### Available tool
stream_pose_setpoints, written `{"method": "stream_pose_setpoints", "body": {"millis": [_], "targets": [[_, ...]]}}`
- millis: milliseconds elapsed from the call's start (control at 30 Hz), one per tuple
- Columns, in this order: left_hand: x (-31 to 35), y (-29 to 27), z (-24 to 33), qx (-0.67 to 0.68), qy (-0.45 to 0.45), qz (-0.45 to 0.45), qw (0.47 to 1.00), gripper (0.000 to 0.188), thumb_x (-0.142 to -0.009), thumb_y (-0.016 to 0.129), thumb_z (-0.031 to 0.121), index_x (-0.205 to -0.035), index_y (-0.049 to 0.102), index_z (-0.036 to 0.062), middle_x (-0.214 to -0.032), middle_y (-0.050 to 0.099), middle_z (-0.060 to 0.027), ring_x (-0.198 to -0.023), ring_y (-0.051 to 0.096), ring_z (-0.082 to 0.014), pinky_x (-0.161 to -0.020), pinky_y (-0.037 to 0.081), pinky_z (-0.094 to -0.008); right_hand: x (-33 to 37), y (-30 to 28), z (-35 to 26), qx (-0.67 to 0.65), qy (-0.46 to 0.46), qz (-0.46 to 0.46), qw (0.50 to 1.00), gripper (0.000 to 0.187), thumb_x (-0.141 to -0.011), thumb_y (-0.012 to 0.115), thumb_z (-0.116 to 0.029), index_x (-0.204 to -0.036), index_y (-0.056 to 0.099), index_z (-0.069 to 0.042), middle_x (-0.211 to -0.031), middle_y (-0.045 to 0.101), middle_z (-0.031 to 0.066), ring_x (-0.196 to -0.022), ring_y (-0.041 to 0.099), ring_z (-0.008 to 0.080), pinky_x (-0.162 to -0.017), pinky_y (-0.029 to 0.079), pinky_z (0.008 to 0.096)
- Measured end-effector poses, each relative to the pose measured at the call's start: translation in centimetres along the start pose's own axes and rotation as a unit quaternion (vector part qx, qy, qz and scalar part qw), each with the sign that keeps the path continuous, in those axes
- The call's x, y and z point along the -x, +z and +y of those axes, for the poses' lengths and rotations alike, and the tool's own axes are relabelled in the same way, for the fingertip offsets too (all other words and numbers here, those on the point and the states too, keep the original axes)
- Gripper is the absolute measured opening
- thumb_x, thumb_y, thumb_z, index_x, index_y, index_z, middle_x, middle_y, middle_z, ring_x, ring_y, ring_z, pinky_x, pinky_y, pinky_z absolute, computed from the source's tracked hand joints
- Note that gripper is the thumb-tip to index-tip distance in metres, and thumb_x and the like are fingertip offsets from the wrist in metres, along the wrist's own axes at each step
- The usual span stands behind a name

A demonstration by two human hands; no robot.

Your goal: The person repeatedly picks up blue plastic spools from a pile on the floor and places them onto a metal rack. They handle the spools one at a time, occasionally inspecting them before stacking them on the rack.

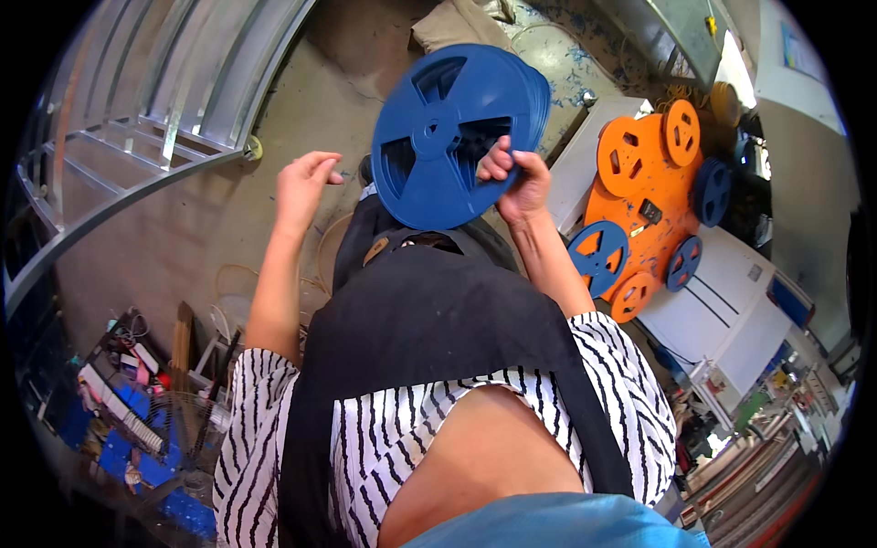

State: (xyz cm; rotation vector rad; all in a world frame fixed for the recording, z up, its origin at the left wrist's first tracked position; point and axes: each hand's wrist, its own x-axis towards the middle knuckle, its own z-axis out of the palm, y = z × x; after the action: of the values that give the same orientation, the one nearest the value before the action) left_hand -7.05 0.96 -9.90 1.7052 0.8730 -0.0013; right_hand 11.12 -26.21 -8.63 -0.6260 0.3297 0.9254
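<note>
A stack of blue plastic reels [437, 173] with large cut-out windows is held up in front of my apron, tilted. My right hand [521, 187] grips the reels at their right side, its fingers hooked through a window and the thumb at the rim. My left hand [303, 190] hangs in the air left of the stack, apart from it. Its fingers are curled in toward the thumb, and nothing shows between them. How many reels the stack holds is hard to make out.
On the right, an orange panel [630, 228] carries several orange and blue discs beside a white cabinet [713, 301]. A metal rack [137, 173] stands at upper left. A cloth sack [461, 26] lies beyond the reels. Blue scraps litter the floor; clutter [137, 420] fills the lower left.
</note>
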Motion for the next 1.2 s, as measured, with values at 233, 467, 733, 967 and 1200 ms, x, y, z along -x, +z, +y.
{"method": "stream_pose_setpoints", "body": {"millis": [233,467,733,967,1200], "targets": [[-3.4,-4.5,-2.8,-0.024,0.07,0.118,0.99,0.019,-0.09,0.053,0.006,-0.106,0.063,0.0068,-0.095,0.072,-0.0024,-0.084,0.066,-0.0126,-0.111,0.025,-0.0336,0.1,2.6,-0.6,-0.115,-0.05,-0.126,0.984,0.024,-0.073,0.065,-0.021,-0.083,0.047,-0.01,-0.061,0.044,-0.0047,-0.053,0.044,0.0087,-0.06,0.038,0.0269],[-3.1,-8.0,1.1,0.006,0.112,0.194,0.975,0.039,-0.091,0.054,0.003,-0.131,0.05,0.0036,-0.124,0.062,-0.0078,-0.11,0.057,-0.0121,-0.092,0.042,-0.0244,-1.9,6.7,0.2,-0.114,-0.056,-0.226,0.966,0.022,-0.073,0.064,-0.021,-0.083,0.048,-0.01,-0.06,0.045,-0.0046,-0.052,0.045,0.0086,-0.06,0.039,0.0267],[-2.5,-1.4,12.6,-0.074,0.368,0.155,0.914,0.019,-0.076,0.072,0.019,-0.09,0.061,0.0111,-0.14,0.045,-0.0172,-0.135,0.032,-0.0376,-0.109,0.026,-0.0429,-2.2,13.0,1.5,0.059,-0.004,-0.198,0.978,0.026,-0.07,0.062,-0.023,-0.086,0.048,-0.008,-0.06,0.042,-0.0039,-0.05,0.04,0.0085,-0.059,0.037,0.0259],[-3.8,-0.4,12.8,-0.033,0.268,0.103,0.957,0.028,-0.077,0.072,0.022,-0.084,0.05,0.0065,-0.106,0.055,-0.0115,-0.132,0.034,-0.0357,-0.107,0.027,-0.0418,-2.0,15.0,2.1,0.12,0.037,-0.201,0.972,0.029,-0.068,0.062,-0.024,-0.087,0.05,-0.006,-0.061,0.042,-0.0012,-0.049,0.039,0.0101,-0.055,0.036,0.0271],[-5.1,-0.4,12.1,0.093,0.228,0.065,0.967,0.021,-0.076,0.069,0.019,-0.08,0.052,0.0076,-0.111,0.055,-0.0112,-0.128,0.038,-0.0348,-0.106,0.022,-0.0448,-2.5,15.7,1.8,0.145,0.05,-0.212,0.965,0.029,-0.069,0.061,-0.024,-0.088,0.049,-0.006,-0.061,0.043,-0.0026,-0.051,0.04,0.0094,-0.057,0.035,0.0262]]}}
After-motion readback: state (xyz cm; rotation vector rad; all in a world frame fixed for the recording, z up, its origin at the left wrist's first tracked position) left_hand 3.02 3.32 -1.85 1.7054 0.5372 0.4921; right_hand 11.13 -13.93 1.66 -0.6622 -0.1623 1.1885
